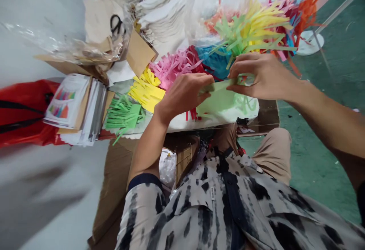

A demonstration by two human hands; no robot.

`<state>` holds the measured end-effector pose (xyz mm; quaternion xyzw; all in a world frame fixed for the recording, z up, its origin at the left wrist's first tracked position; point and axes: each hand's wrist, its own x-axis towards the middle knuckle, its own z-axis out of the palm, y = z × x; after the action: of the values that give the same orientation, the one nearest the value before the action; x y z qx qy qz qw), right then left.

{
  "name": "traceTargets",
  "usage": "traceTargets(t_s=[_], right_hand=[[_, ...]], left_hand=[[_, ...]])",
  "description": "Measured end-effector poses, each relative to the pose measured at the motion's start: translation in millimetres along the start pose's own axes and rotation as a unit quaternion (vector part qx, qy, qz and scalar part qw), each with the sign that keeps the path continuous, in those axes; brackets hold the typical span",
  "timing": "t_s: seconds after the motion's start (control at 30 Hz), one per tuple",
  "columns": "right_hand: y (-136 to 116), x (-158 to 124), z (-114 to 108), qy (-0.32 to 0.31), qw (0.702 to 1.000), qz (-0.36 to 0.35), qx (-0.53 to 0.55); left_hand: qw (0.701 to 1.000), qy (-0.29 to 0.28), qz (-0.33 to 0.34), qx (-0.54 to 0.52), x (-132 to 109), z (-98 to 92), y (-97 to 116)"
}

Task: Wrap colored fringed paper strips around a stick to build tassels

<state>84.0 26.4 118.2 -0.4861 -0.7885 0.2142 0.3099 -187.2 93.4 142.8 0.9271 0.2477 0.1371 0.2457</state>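
My left hand (182,94) and my right hand (261,75) both pinch a light green sheet of fringed paper (219,99) between them, fingers closed on its upper edge. Right behind my right hand stands a bunch of green and yellow paper fringes (251,29). Pink fringed paper (173,65), blue fringed paper (212,58) and yellow fringed paper (145,88) lie on the work surface beyond my hands. A darker green fringed piece (124,115) lies to the left of my left forearm.
A stack of printed cards (75,107) sits at the left beside a red bag (19,109). Black scissors (116,24) lie on brown paper further back. Orange and red fringes (305,6) stand at the far right. Cardboard boxes (185,155) are by my knees.
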Motion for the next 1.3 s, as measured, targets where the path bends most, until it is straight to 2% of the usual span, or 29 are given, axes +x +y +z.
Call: traceTargets(t_s=[0.1, 0.17, 0.27, 0.37, 0.47, 0.6, 0.73, 0.8, 0.87, 0.93, 1.0, 1.07, 1.2, 1.3], right_hand=[[-20.3, -11.8, -10.8, 0.048, 0.989, -0.060, -0.129], [-23.9, -26.9, -1.5, 0.027, 0.981, -0.091, -0.169], [-10.8, -57.5, 35.9, -0.021, 0.979, -0.101, -0.174], [9.8, -88.6, 77.1, -0.019, 0.977, -0.081, -0.197], [20.9, -108.4, 94.9, -0.013, 0.977, -0.055, -0.205], [24.0, -112.4, 84.5, -0.038, 0.962, -0.097, -0.253], [26.7, -105.0, 69.5, -0.088, 0.973, -0.096, -0.189], [26.1, -102.2, 64.1, -0.092, 0.977, -0.088, -0.172], [22.5, -101.4, 58.3, -0.056, 0.972, -0.109, -0.201], [16.8, -102.4, 51.0, 0.008, 0.960, -0.143, -0.241], [11.6, -104.0, 42.9, 0.079, 0.949, -0.148, -0.268], [9.3, -104.9, 35.6, 0.124, 0.944, -0.130, -0.277], [15.4, -105.9, 28.5, 0.142, 0.945, -0.132, -0.263], [26.2, -111.2, 29.8, 0.148, 0.937, -0.172, -0.266]], left_hand=[[0.985, 0.115, 0.014, 0.129, -16.6, 11.3, 21.9], [0.976, 0.146, 0.029, 0.157, -33.2, 35.4, 24.5], [0.976, 0.130, 0.066, 0.163, -58.4, 88.7, 12.8], [0.975, 0.108, 0.065, 0.181, -77.1, 138.6, 1.8], [0.980, 0.101, 0.034, 0.171, -87.4, 163.1, 0.9], [0.986, 0.106, 0.018, 0.126, -94.1, 160.0, 3.6], [0.991, 0.122, -0.013, 0.063, -100.5, 148.9, 4.9], [0.991, 0.121, -0.035, 0.048, -102.8, 146.1, 7.1], [0.990, 0.131, -0.028, 0.052, -102.2, 143.7, 10.3], [0.986, 0.153, -0.011, 0.062, -96.2, 139.8, 13.1], [0.984, 0.170, -0.008, 0.061, -83.3, 134.2, 14.0], [0.983, 0.176, -0.026, 0.050, -64.7, 129.7, 12.0], [0.986, 0.155, -0.056, 0.034, -28.2, 136.0, 0.4], [0.983, 0.167, -0.059, 0.057, -17.7, 146.4, -16.1]])
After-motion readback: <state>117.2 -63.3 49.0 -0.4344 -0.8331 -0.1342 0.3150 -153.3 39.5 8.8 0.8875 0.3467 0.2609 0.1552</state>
